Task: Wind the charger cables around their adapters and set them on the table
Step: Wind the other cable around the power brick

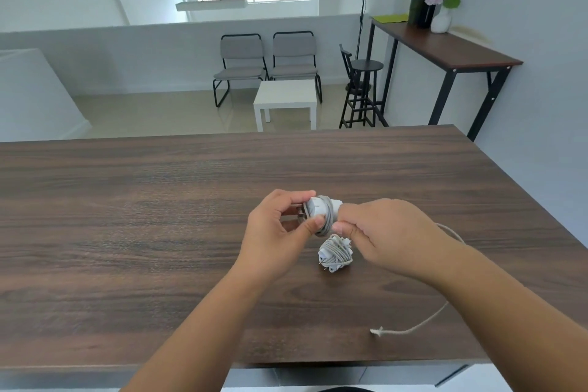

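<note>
Second adapter (319, 210) mid-winding: left hand (280, 232) gripped it, right hand (385, 235) pinched the cable (423, 323); next, wrap the loose tail.

The left hand (280, 226) pinches the white adapter (318, 210) above the tabletop (127, 216). The right hand (378, 232) grips its cable (423, 325), partly wound. A second wound charger (335, 253) lies below on the tabletop.
</note>
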